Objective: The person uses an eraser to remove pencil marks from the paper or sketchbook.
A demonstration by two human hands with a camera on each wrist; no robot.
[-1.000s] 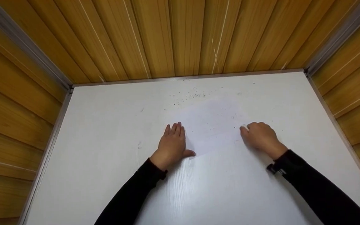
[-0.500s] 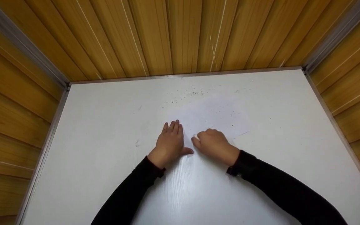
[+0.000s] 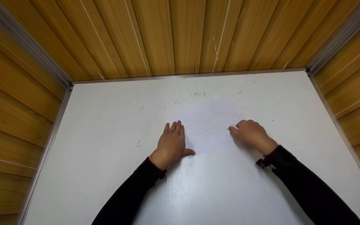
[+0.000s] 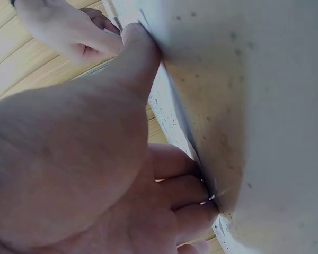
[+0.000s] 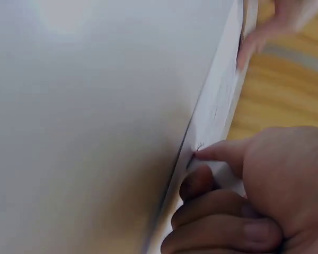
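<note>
Paper (image 3: 209, 125) lies flat mid-table (image 3: 105, 125), L hand (image 3: 171, 144) w/ straight fingers pinning its left edge; R hand (image 3: 251, 132) fingers curled round small white eraser (image 3: 233, 127). Risk: hard rubbing could crease or tear paper if L hand slips.

A sheet of white paper (image 3: 209, 125) lies flat on the white table, turned a little askew and dotted with dark crumbs. A small white eraser (image 3: 233, 127) sits on the sheet's right part — only its tip shows, pinched in curled fingers.
</note>
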